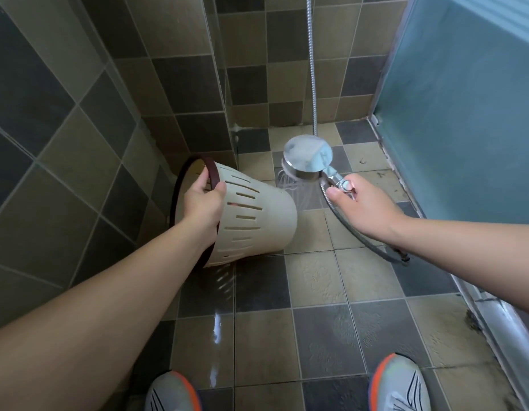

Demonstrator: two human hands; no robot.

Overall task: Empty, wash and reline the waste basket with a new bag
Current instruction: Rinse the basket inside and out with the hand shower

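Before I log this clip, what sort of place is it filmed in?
Most likely a tiled shower area in a bathroom. The right hand holds a running shower head on a metal hose, the checkered floor tiles are wet, and a frosted glass panel closes off one side.

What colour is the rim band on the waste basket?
Dark brown, around the cream slotted waste basket; rim band shows best in the head view.

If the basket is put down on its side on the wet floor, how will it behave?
The basket is round and tapered, so it would probably roll in a curve. It looks like thin slotted plastic, and the left hand alone holds it by the rim, so it is likely light. The shower head is spraying, so it may be slippery.
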